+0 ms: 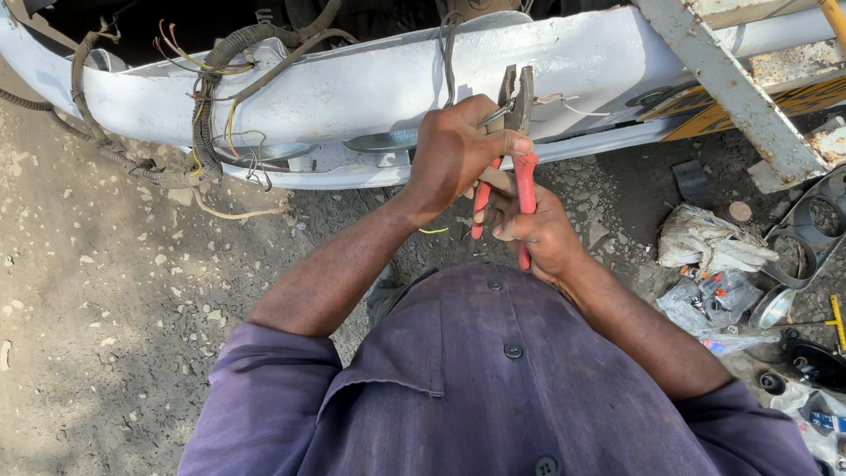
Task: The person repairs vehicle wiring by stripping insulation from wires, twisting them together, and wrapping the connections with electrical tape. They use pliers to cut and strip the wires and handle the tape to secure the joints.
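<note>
1. The left hand (pixel 454 150) is closed in a fist around a thin wire (pixel 496 114), and its thumb lies across the upper part of the pliers (pixel 515 141).
2. The right hand (pixel 538 231) sits just below the left, touching it, with its fingers curled around the two red handles of the pliers.
3. There is one pair of pliers. Its metal head points up, just above the left hand, against the white car body panel (pixel 370 84). Whether the head is biting on the wire cannot be told.
4. Two loose wire ends (pixel 573 104) stick out to the right of the pliers head.
5. A small yellow wire scrap (pixel 434 231) lies on the ground just below the left wrist.
6. Well to the left of the hands, a bundle of cables (pixel 207 106) in dark sleeving hangs over the panel, with yellow and red strands showing.
7. A rusty metal bar (pixel 731 88) slants down to the right of the hands.
8. Right of the right hand lie a dirty rag (pixel 705 238), clear plastic bags (pixel 709 300) holding small parts, and one round metal ring (pixel 774 307).
9. A grey plastic cover (pixel 815 225) with round holes lies at the far right.
10. A purple shirt (pixel 493 388) fills the space below both hands.
</note>
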